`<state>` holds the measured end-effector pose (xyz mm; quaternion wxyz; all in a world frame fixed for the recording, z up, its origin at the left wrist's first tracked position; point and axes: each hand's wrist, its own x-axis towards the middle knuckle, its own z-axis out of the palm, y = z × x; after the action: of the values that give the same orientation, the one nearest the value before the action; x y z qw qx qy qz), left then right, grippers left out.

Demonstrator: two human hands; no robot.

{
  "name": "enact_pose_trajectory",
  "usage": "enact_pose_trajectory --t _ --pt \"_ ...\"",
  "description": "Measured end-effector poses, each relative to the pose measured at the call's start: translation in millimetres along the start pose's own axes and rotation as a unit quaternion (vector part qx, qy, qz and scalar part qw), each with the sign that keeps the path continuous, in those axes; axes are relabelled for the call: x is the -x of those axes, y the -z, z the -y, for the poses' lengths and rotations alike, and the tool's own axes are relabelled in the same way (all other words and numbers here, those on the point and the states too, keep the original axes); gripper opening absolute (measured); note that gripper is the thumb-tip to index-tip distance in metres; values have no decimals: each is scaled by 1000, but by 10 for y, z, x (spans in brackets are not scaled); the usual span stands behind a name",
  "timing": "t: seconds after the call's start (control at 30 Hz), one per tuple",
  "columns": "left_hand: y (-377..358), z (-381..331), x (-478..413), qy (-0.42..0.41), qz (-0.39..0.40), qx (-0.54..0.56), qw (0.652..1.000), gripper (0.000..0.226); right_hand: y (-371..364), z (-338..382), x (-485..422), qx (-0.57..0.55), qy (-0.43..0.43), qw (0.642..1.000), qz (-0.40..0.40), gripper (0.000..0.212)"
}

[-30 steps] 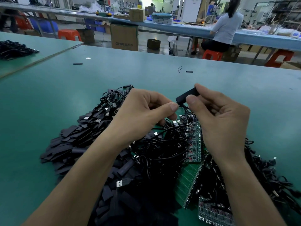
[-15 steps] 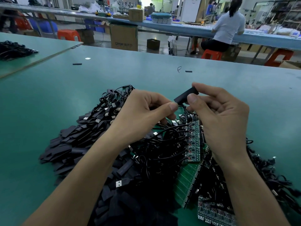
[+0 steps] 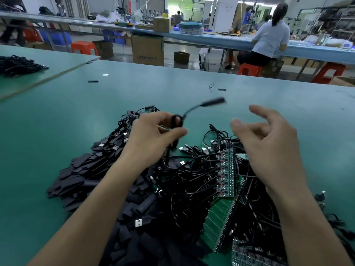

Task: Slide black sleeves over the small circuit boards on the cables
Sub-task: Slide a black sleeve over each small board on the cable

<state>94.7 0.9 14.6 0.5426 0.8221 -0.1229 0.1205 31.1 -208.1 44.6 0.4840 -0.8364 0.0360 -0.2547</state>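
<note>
Left hand (image 3: 153, 135) is above the table (image 3: 57, 131), fingers and thumb curled round a looped black cable (image 3: 177, 120). The cable's free end sticks up and to the right, in the air between the two hands. A black sleeve (image 3: 212, 102) sits on that end. There is motion blur there, so I cannot tell whether the board inside is fully covered. No green shows.

Right hand (image 3: 269, 139) is near but apart from the cable. Its fingers are loosely spread, thumb out, holding nothing.

Below the hands lies a tangle (image 3: 192, 179) of black leads with USB plugs. Many run to a green strip of boards (image 3: 225, 173), all bare. A second strip (image 3: 249, 254) at the bottom edge is also bare.

To the left is a heap (image 3: 76, 175) of flat black pieces mixed with plugs. These could be loose sleeves or finished units; I cannot sort them apart.

A stray piece (image 3: 93, 81) lies far out on the table, well apart from the work.

Progress, as a judgement:
- The unit in hand looks sleeved and ready to be set aside.
- The bulk remains, with whole strips of boards uncovered.
- If the left heap holds finished units, a fair number are done, though plenty of bare boards are left.
- The next unit calls for a fresh sleeve and a fresh lead from the tangle, which looks prone to snagging.
</note>
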Motion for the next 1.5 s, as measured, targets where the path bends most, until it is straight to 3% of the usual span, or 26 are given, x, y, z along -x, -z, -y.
enact_pose_trajectory --t 0.1,0.23,0.37,0.47,0.53,0.57,0.63,0.7,0.77,1.2,1.5 --pt "13 83 -211 15 -133 -55 990 13 71 7 19 111 -25 989 97 57" --pt "45 181 -618 54 -148 -158 975 20 141 41 46 182 -30 947 264 65" --pt "13 288 -807 132 -106 -222 960 49 123 34 52 155 -2 960 234 60" --pt "-40 206 -697 76 -159 -301 937 51 64 16 41 92 20 979 182 50" --pt "-70 72 -539 -8 -170 -239 956 31 12 25 48 32 15 987 155 44" --pt "-85 6 -442 -34 -139 -153 978 24 -17 34 54 5 11 989 145 40" --pt "-106 -167 -202 -50 -18 36 998 22 -62 48 60 -36 6 991 127 34" --pt "-120 -278 -10 -75 91 124 985 21 -83 59 59 -62 7 991 118 32" --pt "-137 -319 99 -93 133 152 975 16 -100 73 69 -85 21 988 128 31" --pt "-26 -252 119 -19 200 196 960 11 -163 1 55 -159 12 966 205 11" --pt "-124 -199 157 80 254 358 895 15 -156 -12 37 -211 24 943 255 12"
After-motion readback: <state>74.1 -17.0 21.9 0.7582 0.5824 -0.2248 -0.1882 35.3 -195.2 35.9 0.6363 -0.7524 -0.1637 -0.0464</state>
